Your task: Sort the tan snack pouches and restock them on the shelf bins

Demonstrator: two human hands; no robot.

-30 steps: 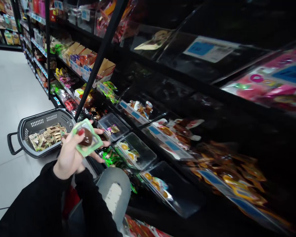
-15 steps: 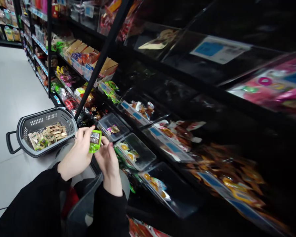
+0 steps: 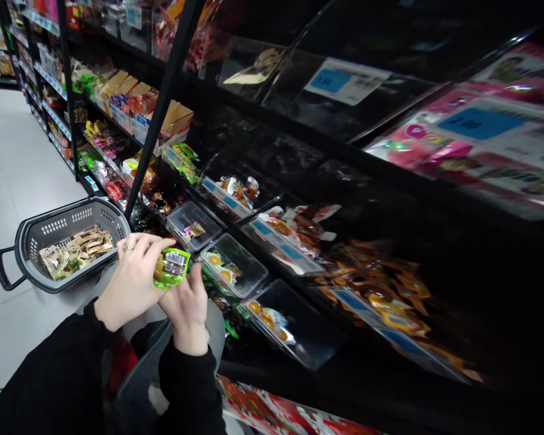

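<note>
Both my hands hold one small green snack packet (image 3: 170,267) in front of the low shelf. My left hand (image 3: 129,279), with a ring on one finger, pinches the packet's left edge from above. My right hand (image 3: 185,308) grips its lower right side with curled fingers. The packet's printed back side faces me. Both arms wear black sleeves.
A grey shopping basket (image 3: 32,232) with several brown packets stands on the white floor at my left. Clear plastic bins (image 3: 233,266) of wrapped snacks slope along the dark shelves ahead and to the right. My knee in grey jeans (image 3: 215,320) is under my hands.
The packet has been turned over from its clear front with a brown egg to its printed back. My right hand came up and took hold of it. The view has shifted left.
</note>
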